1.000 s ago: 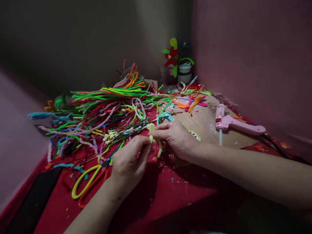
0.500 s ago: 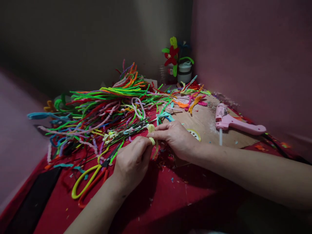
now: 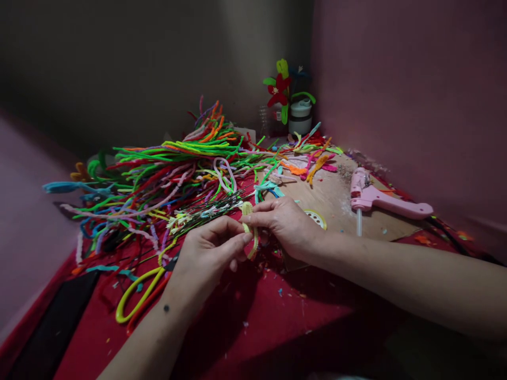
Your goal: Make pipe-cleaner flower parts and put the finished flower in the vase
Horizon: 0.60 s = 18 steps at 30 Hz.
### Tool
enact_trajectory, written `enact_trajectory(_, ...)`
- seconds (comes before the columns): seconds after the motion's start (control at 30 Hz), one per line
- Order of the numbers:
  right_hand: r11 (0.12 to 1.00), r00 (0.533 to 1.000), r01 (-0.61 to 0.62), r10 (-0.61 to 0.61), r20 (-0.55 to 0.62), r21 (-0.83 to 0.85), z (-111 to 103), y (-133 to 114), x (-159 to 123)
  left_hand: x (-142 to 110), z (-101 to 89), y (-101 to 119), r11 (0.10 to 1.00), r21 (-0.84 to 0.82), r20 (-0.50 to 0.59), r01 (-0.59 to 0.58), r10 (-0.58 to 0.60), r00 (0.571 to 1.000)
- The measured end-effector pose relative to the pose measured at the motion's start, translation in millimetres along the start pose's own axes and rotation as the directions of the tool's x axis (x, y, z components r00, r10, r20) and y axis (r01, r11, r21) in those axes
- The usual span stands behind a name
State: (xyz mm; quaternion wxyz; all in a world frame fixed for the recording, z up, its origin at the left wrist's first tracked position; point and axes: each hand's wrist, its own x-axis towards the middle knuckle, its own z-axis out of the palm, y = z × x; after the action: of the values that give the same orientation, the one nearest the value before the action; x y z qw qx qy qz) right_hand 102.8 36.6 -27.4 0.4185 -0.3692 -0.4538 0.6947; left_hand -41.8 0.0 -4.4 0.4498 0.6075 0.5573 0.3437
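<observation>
A pale yellow pipe cleaner (image 3: 254, 244), bent into a loop at its top, stands between my two hands. My right hand (image 3: 287, 224) pinches it near the loop with thumb and fingertips. My left hand (image 3: 212, 258) reaches in from the left, thumb and forefinger closing on the lower part of the loop. Its other fingers curl beneath. Beside my left wrist lie scissors (image 3: 139, 295) with yellow and orange handles, their blades partly hidden by the hand. Just behind my fingers is a bundle of dark thin stems (image 3: 214, 211) with pale tips.
A large heap of coloured pipe cleaners (image 3: 170, 163) covers the back left. At the right, a pink glue gun (image 3: 392, 203) rests on a cardboard sheet (image 3: 336, 206). A red pipe-cleaner flower (image 3: 279, 91) stands by a pale container (image 3: 300, 119). A black strip (image 3: 55, 322) lies front left.
My left hand has turned, so its thumb now shows on top and its fingers have loosened from a tighter curl. More of the hanging yellow strand is visible. My right hand stays nearly in place.
</observation>
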Motion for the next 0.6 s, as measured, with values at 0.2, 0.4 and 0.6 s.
enact_trajectory(0.2,0.999,0.999,0.028,-0.029,0.032,0.018,-2.8,5.7,4.1,-0.8,6.6,-2.6,0.998,-0.056,-0.058,0.041,-0.045,0.997)
enact_trajectory(0.4,0.999,0.999,0.034,-0.035,0.036,0.039,-3.1,5.1,5.5,-4.1,11.1,-0.4,0.998,-0.06,-0.18,0.0,-0.01,0.984)
enact_trajectory(0.6,0.998,0.998,0.01,-0.014,0.067,0.064,0.1,1.2,1.7,-0.8,9.3,-5.7,0.994,0.064,-0.231,-0.091,0.104,0.968)
